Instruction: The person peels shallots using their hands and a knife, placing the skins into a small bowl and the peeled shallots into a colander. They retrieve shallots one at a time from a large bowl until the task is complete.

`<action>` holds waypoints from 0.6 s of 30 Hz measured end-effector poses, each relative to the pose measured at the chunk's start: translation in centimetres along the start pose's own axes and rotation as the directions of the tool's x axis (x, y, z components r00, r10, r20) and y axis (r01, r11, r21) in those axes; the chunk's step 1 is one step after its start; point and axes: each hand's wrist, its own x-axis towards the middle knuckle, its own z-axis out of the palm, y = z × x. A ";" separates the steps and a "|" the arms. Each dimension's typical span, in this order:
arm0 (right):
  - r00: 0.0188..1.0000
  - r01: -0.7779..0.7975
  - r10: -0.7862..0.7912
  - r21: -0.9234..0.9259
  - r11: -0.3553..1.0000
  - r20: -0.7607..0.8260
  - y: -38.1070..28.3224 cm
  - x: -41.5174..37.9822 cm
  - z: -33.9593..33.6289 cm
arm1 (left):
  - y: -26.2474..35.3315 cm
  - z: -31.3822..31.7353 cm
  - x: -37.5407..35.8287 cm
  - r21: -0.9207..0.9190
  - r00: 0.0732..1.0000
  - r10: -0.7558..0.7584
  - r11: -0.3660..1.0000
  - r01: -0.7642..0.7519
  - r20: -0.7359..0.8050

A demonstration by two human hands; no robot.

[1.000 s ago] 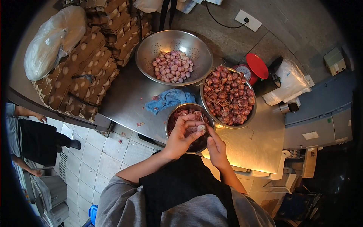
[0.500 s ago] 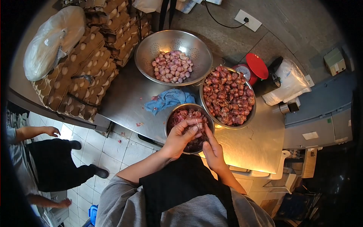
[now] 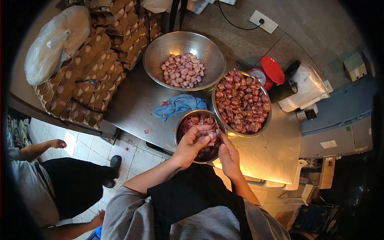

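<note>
My left hand (image 3: 190, 145) pinches a small pale shallot (image 3: 212, 136) over a metal bowl (image 3: 178, 130) of dark red skins (image 3: 195, 121). Close against it on the right, my right hand (image 3: 229, 155) has its fingers closed at the shallot. A thin light sliver shows by those fingertips, too small to name. Unpeeled red shallots (image 3: 242, 100) fill a second metal bowl (image 3: 269, 120) just beyond my right hand. Farther back, peeled pinkish shallots (image 3: 183, 70) lie in a steel colander (image 3: 154, 52). A crumpled blue cloth (image 3: 180, 106) rests between colander and skin bowl.
Stacked egg trays (image 3: 86, 80) with a filled plastic bag (image 3: 58, 44) on them stand at the left. A red scale (image 3: 273, 70) is behind the shallot bowl on the steel table (image 3: 280, 148). At the left, a co-worker (image 3: 72, 184) stands on the tiled floor.
My right hand has shifted slightly right and its fingers have moved at the shallot, which shows more plainly now. The co-worker has stepped rightward, nearer to me.
</note>
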 end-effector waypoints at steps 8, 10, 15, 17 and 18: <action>0.995 -0.068 0.075 0.107 0.992 -0.061 -0.4 0.7 -0.6 | 0.4 -0.1 0.1 -0.101 0.996 -0.078 0.992 0.081 0.031; 0.996 -0.091 0.092 0.075 0.993 -0.017 -0.9 0.5 -0.5 | 0.3 -0.2 0.1 -0.020 0.997 -0.072 0.997 0.073 0.021; 0.993 0.058 -0.038 -0.187 0.981 0.112 -0.8 -0.1 -0.3 | 0.6 -0.2 0.1 0.405 0.997 0.082 0.911 -0.074 -0.002; 0.991 0.104 -0.070 -0.318 0.942 0.117 -1.7 -0.1 0.1 | 0.2 -0.4 0.1 0.456 0.982 0.183 0.871 -0.180 0.039; 0.993 0.048 -0.006 -0.352 0.935 0.119 -2.3 -0.2 0.1 | 0.2 -0.3 0.1 0.454 0.977 0.213 0.868 -0.202 0.028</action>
